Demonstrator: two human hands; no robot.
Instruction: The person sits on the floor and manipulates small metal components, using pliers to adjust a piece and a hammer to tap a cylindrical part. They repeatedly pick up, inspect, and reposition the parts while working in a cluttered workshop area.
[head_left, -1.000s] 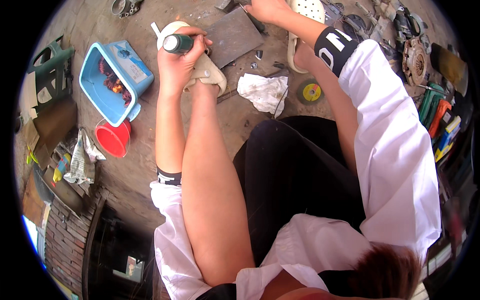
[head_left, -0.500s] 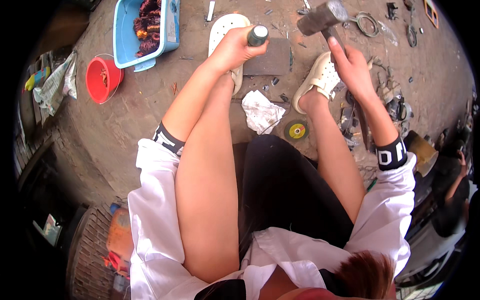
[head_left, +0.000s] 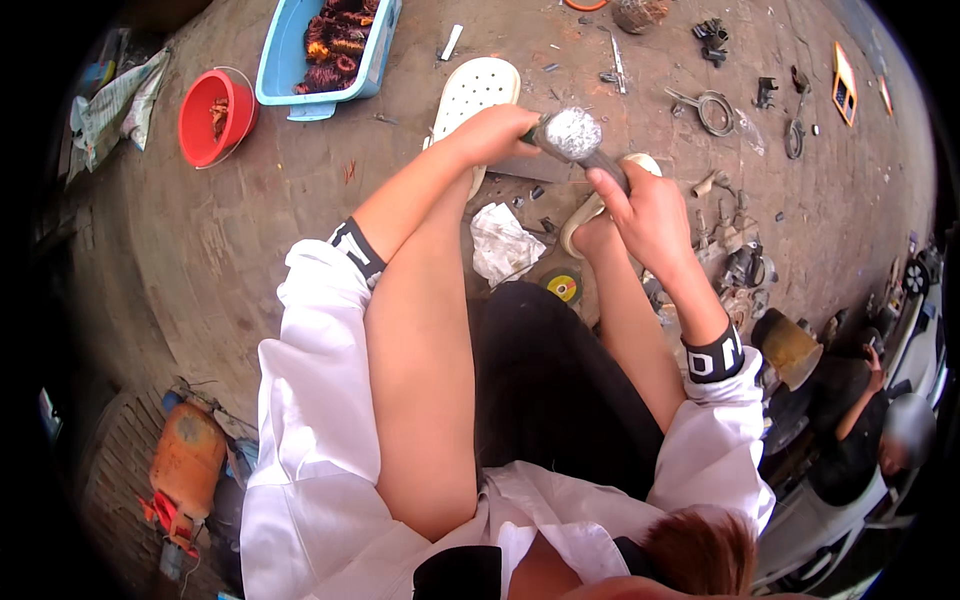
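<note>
My left hand [head_left: 492, 135] is closed around a dark green cylindrical handle. The hammer's head [head_left: 574, 134] now covers most of that handle, and whatever tool is below it is hidden. My right hand [head_left: 650, 215] grips the dark shaft of the hammer, thumb laid along it. Hammer head and handle top overlap in the view; whether they touch I cannot tell. Beneath my hands a dark flat plate [head_left: 533, 170] lies on the ground between my cream clogs. A crumpled white cloth [head_left: 503, 243] and a yellow-centred grinding disc [head_left: 563, 287] lie nearer my knees.
Far left stand a blue tub [head_left: 325, 100] of copper-coloured wire coils and a red bucket [head_left: 190, 130]. Metal parts [head_left: 745, 265] litter the ground right of my foot. An orange tank [head_left: 188, 450] is at lower left. Another person [head_left: 850, 430] is at the right edge.
My right hand has swung the hammer left and down, from raised at the right to over the handle in my left hand. The whole view has shifted slightly.
</note>
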